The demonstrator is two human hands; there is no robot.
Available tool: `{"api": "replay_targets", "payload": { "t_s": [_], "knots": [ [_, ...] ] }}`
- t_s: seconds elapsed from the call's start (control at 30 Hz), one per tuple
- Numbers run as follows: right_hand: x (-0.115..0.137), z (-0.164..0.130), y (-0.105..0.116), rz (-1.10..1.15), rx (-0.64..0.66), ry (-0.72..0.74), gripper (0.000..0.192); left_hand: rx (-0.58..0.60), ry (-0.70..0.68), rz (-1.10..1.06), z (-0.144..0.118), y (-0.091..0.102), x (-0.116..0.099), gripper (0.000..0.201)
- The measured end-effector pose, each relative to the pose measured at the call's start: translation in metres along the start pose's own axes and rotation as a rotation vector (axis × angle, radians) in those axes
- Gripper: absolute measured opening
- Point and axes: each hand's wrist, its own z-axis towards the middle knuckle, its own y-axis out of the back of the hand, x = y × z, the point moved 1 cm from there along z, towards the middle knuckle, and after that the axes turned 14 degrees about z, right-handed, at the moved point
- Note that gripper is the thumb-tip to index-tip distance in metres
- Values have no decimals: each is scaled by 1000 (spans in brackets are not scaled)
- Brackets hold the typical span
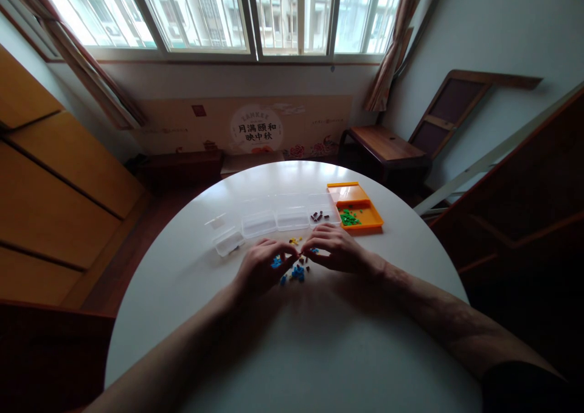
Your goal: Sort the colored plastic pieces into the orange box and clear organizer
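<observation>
My left hand (261,263) and my right hand (336,249) meet fingertip to fingertip above the white table. Both are closed in a pinch, and whatever sits between the fingertips is too small to name. Beneath and around them lie small loose pieces that look like building bricks: a cluster of blue pieces (298,272), a few yellow pieces (295,241) and some brown pieces (307,269). Just beyond my hands stands a clear plastic compartment box (260,223), with dark brown pieces (319,216) in its right compartment.
An orange box (375,219) holding green pieces (350,217) stands right of the clear box. A small clear container (228,242) lies at the left. The round white table (292,352) faces a window, with a wooden chair (387,143) at the back right.
</observation>
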Motion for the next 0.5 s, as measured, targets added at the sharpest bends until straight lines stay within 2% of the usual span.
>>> {"api": "replay_targets", "payload": {
  "t_s": [0.1,0.23,0.3,0.37,0.5],
  "knots": [
    [-3,-1,6,-57,-166,-68,7,26,-1,34,0,4,1,7],
    [-14,-7,18,-163,-445,-258,10,53,22,76,-1,8,6,8],
    [-20,-11,23,-217,-536,-346,11,58,42,82,-1,10,7,9],
    [-25,-14,25,-257,-575,-401,11,64,51,89,-1,10,8,10],
    [-28,-15,22,-246,-525,-411,11,81,51,90,-1,11,7,10]
  ]
}}
